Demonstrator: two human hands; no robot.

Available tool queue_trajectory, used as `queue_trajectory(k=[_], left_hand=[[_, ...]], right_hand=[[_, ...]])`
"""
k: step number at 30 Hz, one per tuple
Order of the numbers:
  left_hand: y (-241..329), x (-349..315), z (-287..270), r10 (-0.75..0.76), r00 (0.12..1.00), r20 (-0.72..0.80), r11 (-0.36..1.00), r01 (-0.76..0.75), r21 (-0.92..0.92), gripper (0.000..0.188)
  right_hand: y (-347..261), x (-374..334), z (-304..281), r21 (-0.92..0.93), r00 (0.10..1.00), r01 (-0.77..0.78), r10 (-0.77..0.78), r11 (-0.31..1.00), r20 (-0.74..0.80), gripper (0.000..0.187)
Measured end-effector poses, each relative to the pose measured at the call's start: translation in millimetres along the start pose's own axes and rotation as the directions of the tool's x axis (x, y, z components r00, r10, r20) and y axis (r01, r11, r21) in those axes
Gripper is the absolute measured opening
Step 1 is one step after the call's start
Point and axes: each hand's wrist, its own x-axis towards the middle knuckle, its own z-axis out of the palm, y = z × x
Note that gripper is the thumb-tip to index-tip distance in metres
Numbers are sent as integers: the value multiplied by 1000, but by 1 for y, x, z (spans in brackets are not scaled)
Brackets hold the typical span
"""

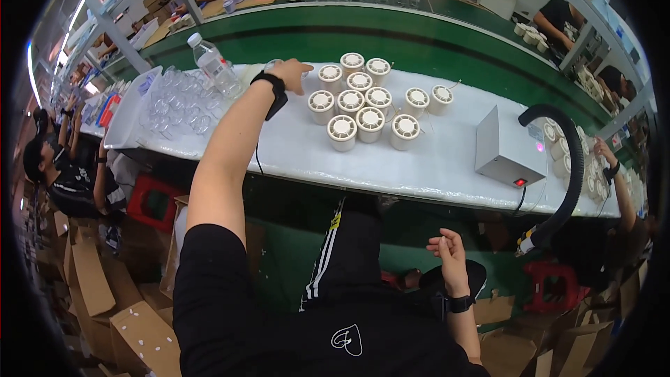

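Observation:
My left hand (289,75) reaches across the white-covered table, just left of a group of cream cylinders (350,102) with slotted round tops. Its fingers are stretched out toward the right, and I see nothing in them. Something clear shows close by the fingers, too faint to name. Over my lap, short of the table edge, my right hand (452,257) is held up with its fingers loosely bent and apart, holding nothing. Two more cylinders (429,100) with thin wires stand to the right of the group.
Clear cups (178,103) lie heaped at the left beside a plastic bottle (213,63) and a white tray (129,115). A grey box (511,146) with a lit red switch stands right, near a black flexible hose (576,160). Beyond runs a green conveyor belt (279,31); co-workers sit around.

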Motion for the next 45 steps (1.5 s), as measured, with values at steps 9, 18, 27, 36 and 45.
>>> queue_trajectory(k=[9,18,27,36,45], left_hand=[[10,-52,-30,-41,862,-504,977,-72,-202,64],[158,-124,-40,246,829,-502,670,-520,-531,59],[263,-117,64,131,757,-640,540,-596,-595,65],[274,-118,90,-25,801,-598,607,-463,-646,78],[287,-103,90,48,823,-566,532,-500,-683,76]], right_hand=[[20,-5,-27,129,994,-59,70,990,-87,24],[42,-9,-47,166,913,-3,70,986,-401,21],[36,-18,-81,860,916,-169,398,481,-43,10],[-137,181,40,-368,652,642,-731,673,-199,30],[-131,280,26,-685,841,303,-524,663,-135,55]])
